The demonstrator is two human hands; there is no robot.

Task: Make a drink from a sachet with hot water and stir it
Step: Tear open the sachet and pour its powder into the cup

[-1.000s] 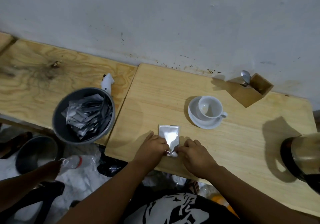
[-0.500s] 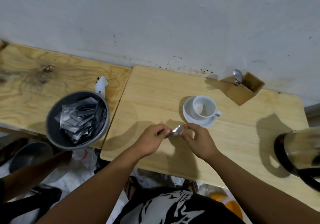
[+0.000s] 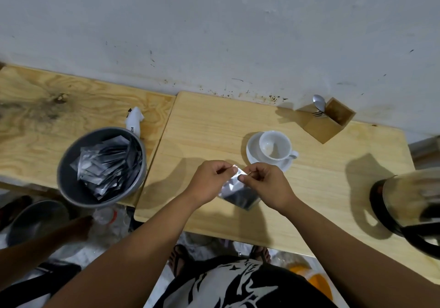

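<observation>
A silver foil sachet [image 3: 238, 192] hangs above the front of the wooden table [image 3: 204, 126]. My left hand [image 3: 210, 180] and my right hand [image 3: 267, 184] each pinch its top edge, fingertips close together. A white cup [image 3: 273, 147] stands on a white saucer [image 3: 252, 154] just beyond my right hand; the cup looks empty. At the far right edge stands a kettle [image 3: 409, 203] with a black handle, partly cut off by the frame. A spoon [image 3: 319, 104] pokes out of a wooden holder [image 3: 329, 123] by the wall.
A grey bowl [image 3: 71, 184] with several more sachets sits on the left plywood table [image 3: 47, 117], a white crumpled wrapper [image 3: 134, 120] behind it. Another person's arm [image 3: 47, 241] reaches low at the left, near a dark pan [image 3: 35, 219] on the floor.
The sachet lay flat on the table a second ago; both hands have lifted it off the wood and now hold it by its top edge, hanging down.
</observation>
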